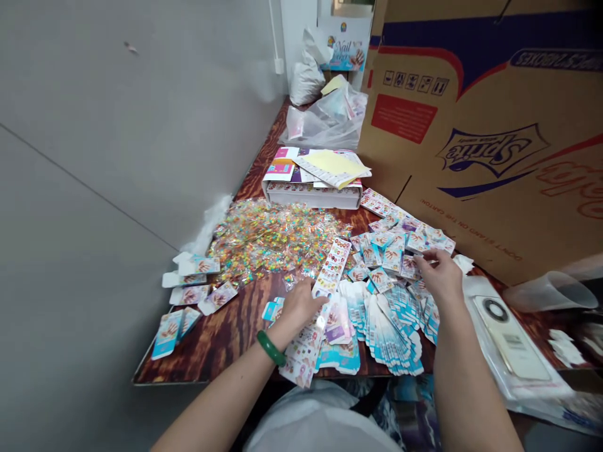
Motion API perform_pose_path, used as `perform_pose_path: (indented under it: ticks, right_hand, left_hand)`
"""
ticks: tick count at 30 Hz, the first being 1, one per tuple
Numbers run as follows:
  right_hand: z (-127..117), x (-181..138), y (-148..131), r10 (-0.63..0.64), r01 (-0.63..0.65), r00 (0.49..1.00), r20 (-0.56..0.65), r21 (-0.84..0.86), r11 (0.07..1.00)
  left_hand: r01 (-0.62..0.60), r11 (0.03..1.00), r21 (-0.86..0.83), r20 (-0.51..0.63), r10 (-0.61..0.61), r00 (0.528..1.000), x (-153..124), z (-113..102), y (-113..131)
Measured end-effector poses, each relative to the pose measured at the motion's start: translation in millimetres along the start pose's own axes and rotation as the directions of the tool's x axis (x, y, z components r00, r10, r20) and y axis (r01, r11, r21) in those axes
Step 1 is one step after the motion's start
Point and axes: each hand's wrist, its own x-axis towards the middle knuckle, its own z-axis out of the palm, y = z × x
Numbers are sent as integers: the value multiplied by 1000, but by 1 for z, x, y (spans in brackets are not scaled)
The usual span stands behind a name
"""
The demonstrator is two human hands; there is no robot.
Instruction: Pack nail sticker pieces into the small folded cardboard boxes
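Observation:
My left hand [301, 307], with a green bangle at the wrist, is closed at the near middle of the table, thumb and bent fingers on a long sticker strip [333, 263]. Its fingertips are partly hidden. Under and beside that hand lie more sticker sheets [301, 355] and a small blue card piece [272, 310]. To the right, my right hand [440, 276] pinches a small printed box [411, 267] at the edge of a heap of similar small boxes [382, 254]. Fanned stacks of flat blue-and-white cartons [391, 333] lie between the hands, toward me.
A pile of clear sachets with colourful bits [277, 235] covers the table's middle. Several small boxes [191, 295] stand at left. Behind are a white tray box [311, 198] and plastic bags [330, 119]. A large carton [490, 125], phone [511, 339] and plastic cup [549, 292] are at right.

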Motion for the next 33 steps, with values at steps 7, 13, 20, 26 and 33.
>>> perform_pose_path:
  ticks: [7, 13, 20, 26, 33]
  right_hand:
    - [-8, -12, -17, -158, 147, 966, -203, -68, 987]
    - [2, -58, -78, -347, 347, 937, -39, 233, 909]
    - [18, -97, -137, -582, 354, 728, 362, 528, 772]
    - [16, -74, -140, -393, -77, 755, 525, 666, 742]
    - [46, -100, -154, -648, 576, 758, 77, 389, 719]
  left_hand:
    - [31, 964, -263, -129, -67, 989, 7, -2, -10]
    - [1, 828, -561, -47, -32, 998, 0, -19, 7]
    - [-303, 754, -583, -218, 215, 952, -29, -59, 36]
    - [-244, 836, -492, 48, 306, 951, -37, -84, 17]
    - [-15, 720, -694, -62, -39, 997, -28, -73, 1]
